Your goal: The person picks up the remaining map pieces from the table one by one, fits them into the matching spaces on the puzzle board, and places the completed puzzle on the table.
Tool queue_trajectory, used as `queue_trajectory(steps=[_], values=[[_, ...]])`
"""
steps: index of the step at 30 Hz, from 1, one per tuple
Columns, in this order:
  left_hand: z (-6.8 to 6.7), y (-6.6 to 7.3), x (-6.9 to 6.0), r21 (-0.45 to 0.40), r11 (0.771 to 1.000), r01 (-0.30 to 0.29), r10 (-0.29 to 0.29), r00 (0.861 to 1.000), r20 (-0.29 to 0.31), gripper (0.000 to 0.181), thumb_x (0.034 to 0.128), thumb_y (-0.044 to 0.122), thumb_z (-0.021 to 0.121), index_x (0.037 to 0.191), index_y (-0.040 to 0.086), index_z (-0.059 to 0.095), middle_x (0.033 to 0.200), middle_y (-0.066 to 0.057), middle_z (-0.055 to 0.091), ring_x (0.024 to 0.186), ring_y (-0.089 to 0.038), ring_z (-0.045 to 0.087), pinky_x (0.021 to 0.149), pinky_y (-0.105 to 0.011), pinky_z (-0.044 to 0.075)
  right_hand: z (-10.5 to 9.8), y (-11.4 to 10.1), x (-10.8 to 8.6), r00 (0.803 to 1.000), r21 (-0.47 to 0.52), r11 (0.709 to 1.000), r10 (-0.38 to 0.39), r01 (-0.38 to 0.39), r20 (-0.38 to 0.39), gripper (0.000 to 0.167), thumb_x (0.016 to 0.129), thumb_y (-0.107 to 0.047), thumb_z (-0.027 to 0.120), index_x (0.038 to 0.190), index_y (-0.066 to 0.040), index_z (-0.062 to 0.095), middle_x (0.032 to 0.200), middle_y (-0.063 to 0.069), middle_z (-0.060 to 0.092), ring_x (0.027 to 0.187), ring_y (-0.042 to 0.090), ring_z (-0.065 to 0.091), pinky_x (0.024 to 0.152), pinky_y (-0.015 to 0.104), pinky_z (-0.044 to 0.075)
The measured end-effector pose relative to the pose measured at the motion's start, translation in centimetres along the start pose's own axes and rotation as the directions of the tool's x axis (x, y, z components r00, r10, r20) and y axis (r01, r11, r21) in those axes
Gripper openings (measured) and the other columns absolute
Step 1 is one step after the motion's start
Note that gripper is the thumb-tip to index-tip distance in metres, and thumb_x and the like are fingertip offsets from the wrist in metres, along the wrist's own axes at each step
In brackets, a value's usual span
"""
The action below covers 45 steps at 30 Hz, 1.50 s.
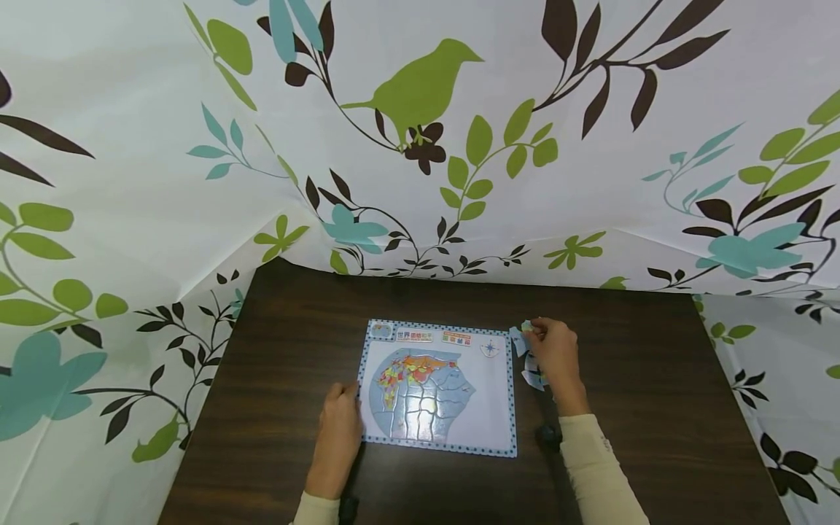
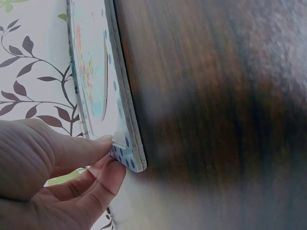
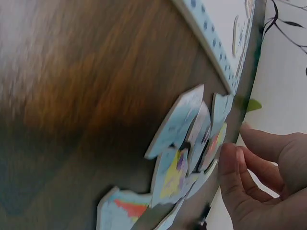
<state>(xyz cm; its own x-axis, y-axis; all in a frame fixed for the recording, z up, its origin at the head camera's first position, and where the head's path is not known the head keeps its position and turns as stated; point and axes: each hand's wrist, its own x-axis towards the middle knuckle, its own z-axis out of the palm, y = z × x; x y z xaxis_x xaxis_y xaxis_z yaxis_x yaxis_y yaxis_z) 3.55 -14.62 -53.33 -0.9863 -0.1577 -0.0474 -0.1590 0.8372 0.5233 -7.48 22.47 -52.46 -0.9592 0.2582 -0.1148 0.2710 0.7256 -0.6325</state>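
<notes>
Cream cloth sleeves (image 1: 604,467) lie nearest my head camera; principal hazards: tilting and snagging.
Left hand (image 1: 337,423) pinches the flat white puzzle board with a blue-dotted border (image 1: 482,408) at its left edge; a lift or twist there could tilt it and unseat the glossy light-blue map pieces (image 1: 423,379) laid within. Right hand (image 1: 556,357) has thumb and fingertips narrowly spaced at the thin light-blue loose pieces with coloured patches (image 3: 177,122), which lie crowded on the dark brown wooden table (image 1: 630,364), just beside the board's upper right edge; whether it grips one I cannot tell. Because they touch and partly overlap, dragging one could scatter its neighbours or wedge one under the border. Glare on the map could hide a raised seam from me.
</notes>
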Motion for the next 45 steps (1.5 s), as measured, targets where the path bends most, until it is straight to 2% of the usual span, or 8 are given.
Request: queue_trajectory(steps=[4,8,11,21,28,34,37,45], values=[[0.0,0.0,-0.1,0.008,1.000,-0.004,0.004,1.000,-0.003,0.030,0.0944,-0.013,0.069,0.124,-0.013,0.072,0.103,-0.023,0.065,0.090,-0.035,0.071,0.074,-0.047,0.064,-0.2,0.4,0.2,0.999,-0.050,0.998,0.026,-0.025,0.019,0.037,0.103,-0.012,0.072,0.135,0.006,0.069,0.122,0.028,0.073,0.102,0.038,0.069,0.084,0.054,0.058],[0.0,0.1,-0.1,0.017,1.000,0.006,-0.006,1.000,0.009,0.030,0.0949,-0.012,0.069,0.125,-0.012,0.072,0.103,-0.022,0.065,0.088,-0.032,0.070,0.073,-0.045,0.064,-0.1,0.7,0.2,0.999,-0.087,0.996,0.035,-0.033,0.025,0.041,0.103,-0.011,0.072,0.137,0.010,0.066,0.132,0.036,0.064,0.113,0.046,0.066,0.096,0.063,0.056],[0.0,0.2,0.0,0.018,1.000,0.022,-0.022,0.999,0.024,0.030,0.0962,-0.011,0.069,0.126,-0.012,0.072,0.104,-0.021,0.064,0.087,-0.029,0.068,0.073,-0.042,0.063,0.0,0.9,0.2,0.999,-0.100,0.994,0.040,-0.037,0.029,0.042,0.103,-0.011,0.071,0.139,0.011,0.064,0.135,0.037,0.060,0.119,0.050,0.063,0.102,0.066,0.053],[0.1,0.2,0.1,0.021,0.999,0.039,-0.039,0.999,0.026,0.030,0.0973,-0.010,0.068,0.127,-0.013,0.071,0.105,-0.022,0.064,0.088,-0.030,0.068,0.073,-0.044,0.064,0.5,0.5,-0.3,1.000,-0.092,0.996,-0.015,0.018,0.026,0.046,0.101,-0.015,0.076,0.140,0.007,0.065,0.132,0.033,0.060,0.114,0.047,0.064,0.100,0.064,0.055],[0.0,0.1,0.1,0.014,1.000,0.011,-0.011,1.000,0.017,0.029,0.0969,-0.011,0.069,0.126,-0.013,0.071,0.104,-0.022,0.064,0.090,-0.031,0.069,0.074,-0.045,0.063,1.4,0.2,-0.9,0.993,-0.109,0.987,-0.114,0.117,0.033,0.042,0.098,-0.012,0.079,0.136,0.002,0.071,0.136,0.035,0.061,0.129,0.052,0.060,0.105,0.066,0.053],[0.1,-0.3,-0.2,0.004,1.000,-0.020,0.020,1.000,0.004,0.028,0.0964,-0.012,0.068,0.124,-0.014,0.072,0.104,-0.023,0.065,0.092,-0.034,0.070,0.073,-0.045,0.064,2.0,0.3,-1.0,0.994,-0.128,0.986,-0.104,0.106,0.029,0.038,0.099,-0.011,0.077,0.135,0.000,0.073,0.136,0.034,0.060,0.128,0.050,0.061,0.104,0.064,0.054],[0.2,-0.4,-0.2,0.003,0.999,-0.044,0.044,0.999,-0.016,0.027,0.0956,-0.014,0.068,0.122,-0.013,0.072,0.102,-0.022,0.064,0.089,-0.032,0.070,0.071,-0.044,0.063,2.1,0.3,-1.0,0.994,-0.129,0.985,-0.110,0.112,0.026,0.036,0.100,-0.010,0.076,0.133,0.003,0.073,0.136,0.034,0.060,0.125,0.050,0.062,0.102,0.064,0.055],[0.3,-0.4,-0.3,-0.007,0.999,-0.047,0.047,0.999,-0.021,0.028,0.0951,-0.013,0.069,0.123,-0.013,0.072,0.101,-0.022,0.064,0.087,-0.033,0.069,0.071,-0.046,0.063,2.0,0.1,-0.9,0.996,-0.113,0.991,-0.063,0.069,0.055,0.035,0.102,-0.011,0.072,0.133,0.005,0.069,0.132,0.030,0.059,0.116,0.046,0.065,0.095,0.060,0.057]])
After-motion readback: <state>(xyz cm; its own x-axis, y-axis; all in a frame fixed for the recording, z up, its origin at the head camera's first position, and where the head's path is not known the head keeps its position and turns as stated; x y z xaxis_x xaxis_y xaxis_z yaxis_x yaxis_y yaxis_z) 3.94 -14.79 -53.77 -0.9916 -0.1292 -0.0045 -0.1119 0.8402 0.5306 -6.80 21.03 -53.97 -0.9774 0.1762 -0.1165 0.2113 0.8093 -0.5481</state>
